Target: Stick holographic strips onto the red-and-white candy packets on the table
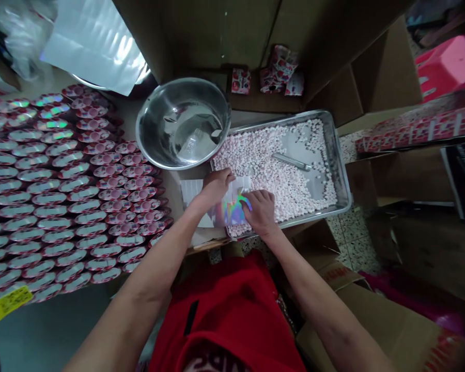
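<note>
A shiny rainbow-coloured sheet (228, 212) lies over the left part of a metal tray (343, 170) that holds many small pale pink pieces (281, 194). My left hand (217, 185) rests at the sheet's upper edge, its fingers curled; what they hold, if anything, is hidden. At the right end of the sheet, my right hand (260, 209) pinches its edge with bent fingers. White sheets (191, 190) lie under my left wrist. A metal scoop (292, 161) sits among the pieces in the tray.
A steel bowl (184, 124) with clear plastic inside overlaps the tray's back left corner. Rows of red and white cups (67, 206) cover the left side. Behind stands a cardboard box (217, 36) with small red packets (281, 70). More cardboard boxes (383, 320) are at the right.
</note>
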Motion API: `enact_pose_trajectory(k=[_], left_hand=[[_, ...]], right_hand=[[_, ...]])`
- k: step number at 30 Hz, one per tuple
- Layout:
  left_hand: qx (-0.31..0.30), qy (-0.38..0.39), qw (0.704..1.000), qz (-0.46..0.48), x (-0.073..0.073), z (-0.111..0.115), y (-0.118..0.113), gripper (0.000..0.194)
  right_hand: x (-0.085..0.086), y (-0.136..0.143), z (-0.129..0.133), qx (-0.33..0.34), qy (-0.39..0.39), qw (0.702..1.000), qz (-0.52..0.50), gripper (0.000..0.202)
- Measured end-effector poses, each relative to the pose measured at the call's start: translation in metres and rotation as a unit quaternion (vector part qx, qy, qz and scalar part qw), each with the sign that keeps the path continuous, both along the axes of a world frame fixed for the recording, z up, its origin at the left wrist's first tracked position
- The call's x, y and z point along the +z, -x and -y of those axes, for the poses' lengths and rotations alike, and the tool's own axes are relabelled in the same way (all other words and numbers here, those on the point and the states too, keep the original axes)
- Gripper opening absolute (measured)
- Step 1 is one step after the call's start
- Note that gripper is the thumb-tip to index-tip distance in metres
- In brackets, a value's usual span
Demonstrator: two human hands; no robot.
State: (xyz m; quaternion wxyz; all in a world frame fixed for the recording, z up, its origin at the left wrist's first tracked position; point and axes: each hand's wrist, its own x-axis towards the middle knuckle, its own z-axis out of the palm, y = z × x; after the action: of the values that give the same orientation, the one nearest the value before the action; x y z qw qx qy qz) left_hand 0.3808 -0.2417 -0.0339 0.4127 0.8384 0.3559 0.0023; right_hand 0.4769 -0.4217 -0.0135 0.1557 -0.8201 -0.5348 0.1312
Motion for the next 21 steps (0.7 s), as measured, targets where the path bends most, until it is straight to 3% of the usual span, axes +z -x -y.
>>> enact_pose_trajectory(k=[3,5,8,10,12,14,16,18,19,21], left_hand=[[-0.010,-0.054,0.998,-0.011,0.001,0.005,-0.004,0.018],[-0.005,-0.086,0.996,0.000,0.003,0.008,-0.005,0.016],[0.066,-0.086,0.992,0.065,0.010,0.018,0.008,0.017],[0.163,-0.005,0.980,0.115,0.017,0.030,0.027,0.024],[0.260,0.168,0.939,0.149,0.026,0.047,0.053,0.040],[0.320,0.381,0.851,0.168,0.037,0.062,0.079,0.058],[0.347,0.533,0.750,0.183,0.047,0.072,0.103,0.067],[0.362,0.590,0.694,0.200,0.058,0.077,0.123,0.067],[0.369,0.592,0.685,0.210,0.062,0.077,0.132,0.065],[0.381,0.569,0.695,0.220,0.069,0.075,0.147,0.057]], right_hand=[[0.028,0.009,0.006,-0.082,-0.008,0.996,-0.045,0.007],[0.048,0.017,0.010,-0.160,-0.030,0.976,-0.142,0.002],[0.078,0.031,0.012,-0.275,-0.063,0.887,-0.367,0.013],[0.094,0.041,0.011,-0.321,-0.074,0.805,-0.493,0.026],[0.106,0.050,0.009,-0.343,-0.070,0.745,-0.568,0.033],[0.114,0.060,0.006,-0.348,-0.051,0.714,-0.606,0.035],[0.117,0.070,0.003,-0.338,-0.028,0.701,-0.628,0.034],[0.116,0.081,0.000,-0.324,-0.011,0.698,-0.639,0.033],[0.115,0.086,-0.001,-0.316,-0.003,0.700,-0.640,0.033],[0.113,0.096,-0.004,-0.299,0.016,0.707,-0.641,0.033]])
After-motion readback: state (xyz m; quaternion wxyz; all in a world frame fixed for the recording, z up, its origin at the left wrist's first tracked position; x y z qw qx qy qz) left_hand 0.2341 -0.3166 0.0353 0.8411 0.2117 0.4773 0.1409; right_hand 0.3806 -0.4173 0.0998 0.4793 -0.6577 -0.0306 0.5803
